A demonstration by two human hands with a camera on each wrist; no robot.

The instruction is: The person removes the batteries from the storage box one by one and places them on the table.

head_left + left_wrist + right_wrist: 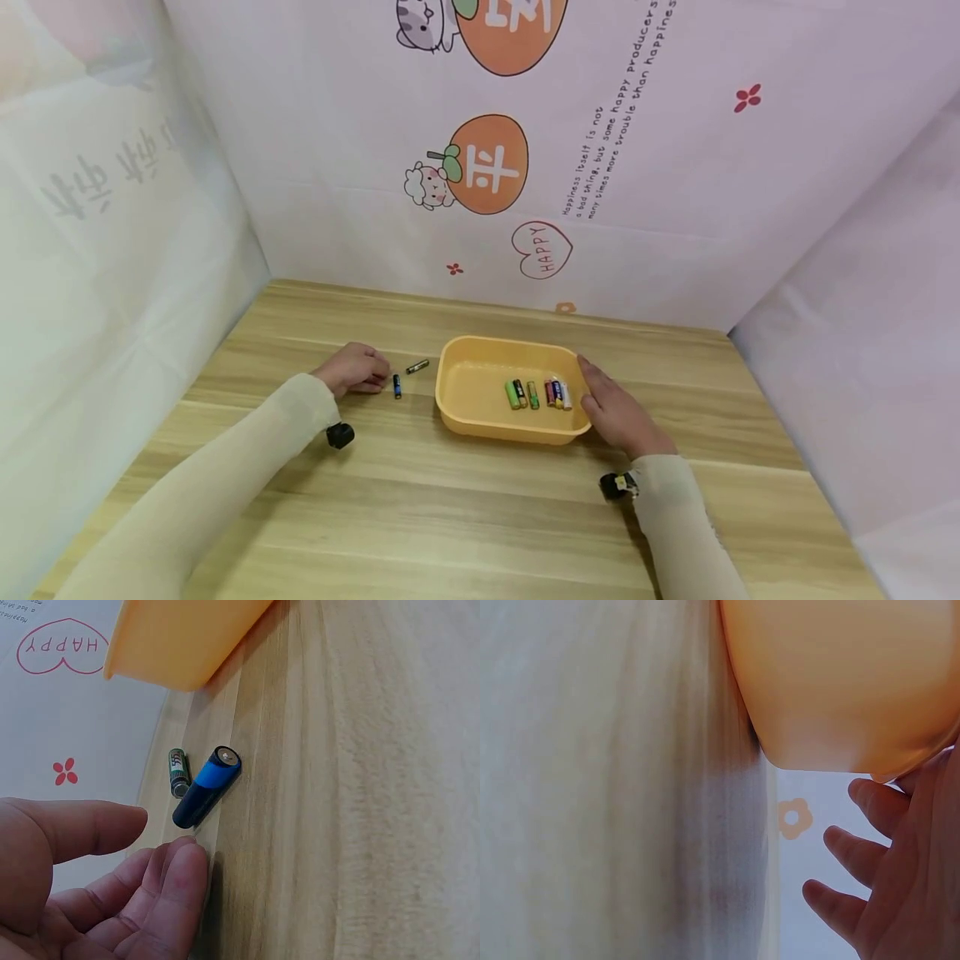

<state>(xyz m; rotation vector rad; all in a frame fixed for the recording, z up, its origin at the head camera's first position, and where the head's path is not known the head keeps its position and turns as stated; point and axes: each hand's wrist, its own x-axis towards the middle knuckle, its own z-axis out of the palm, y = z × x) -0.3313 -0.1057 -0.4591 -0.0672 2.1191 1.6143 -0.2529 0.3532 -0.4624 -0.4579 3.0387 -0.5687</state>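
Observation:
My left hand (356,368) hovers low over the table, fingers loosely bent, with a gap between thumb and fingertips and nothing held. Just beyond its fingertips is a dark battery with a blue band (212,782). A smaller green-and-silver battery (178,771) lies behind it, nearer the tub. The yellow plastic tub (480,430) sits on the table between the hands. Against its right side rests my right hand (621,417), thumb and forefinger touching the rim. Its other fingers (855,855) extend loosely, apart from the tub wall.
Inside the tub, several batteries lie on the right half of the floor, among them a green one (512,395) and a white one (566,396). A printed cloth (337,208) hangs behind the wooden table (450,517), with cloth walls at both sides.

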